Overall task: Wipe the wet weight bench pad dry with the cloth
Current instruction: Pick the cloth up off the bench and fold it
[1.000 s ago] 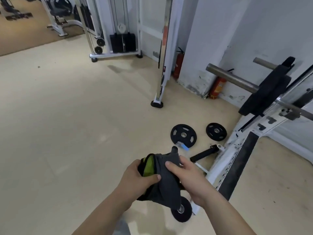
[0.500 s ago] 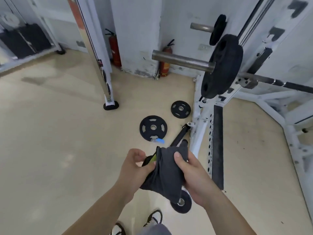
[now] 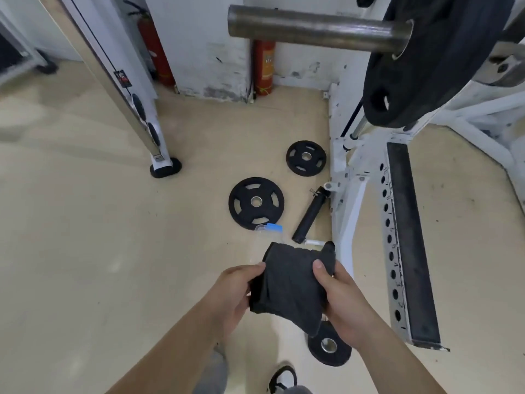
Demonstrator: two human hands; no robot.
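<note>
- One pale beige floor (image 3: 85,223), smooth and slightly glossy, fills most of my feed.
- White painted steel rack (image 3: 355,217) on the right. It has a row of round holes with small black digits beside them, which I can't read reliably. A flat black strip runs alongside, and the frame is cut off at the right edge.
- Big black weight plate (image 3: 420,66), matte and rubbery, sits on a dull grey barbell sleeve (image 3: 312,27). Its top is out of frame.
- Chrome post (image 3: 113,81), mirror-bright, ends in a black rubber foot.
- Two red fire extinguishers (image 3: 264,69) (image 3: 153,52) stand against the scuffed wall. The yellow label writing is too blurred to read.
- Two black spoked plates (image 3: 256,203) (image 3: 306,158) lie flat on the floor. A third plate (image 3: 329,348) is partly hidden under the cloth and my right wrist.
- Cloth (image 3: 289,285), dark grey, soft and folded, is held up in front of me over the floor.
- Left hand (image 3: 235,291) pinches the cloth's left edge.
- Right hand (image 3: 341,297) grips the right side, thumb on top and fingers curled beneath.
- Black cylindrical handle (image 3: 311,216) lies beside the rack.
- Clear bottle (image 3: 270,228) with a blue label, hard to make out.
</note>
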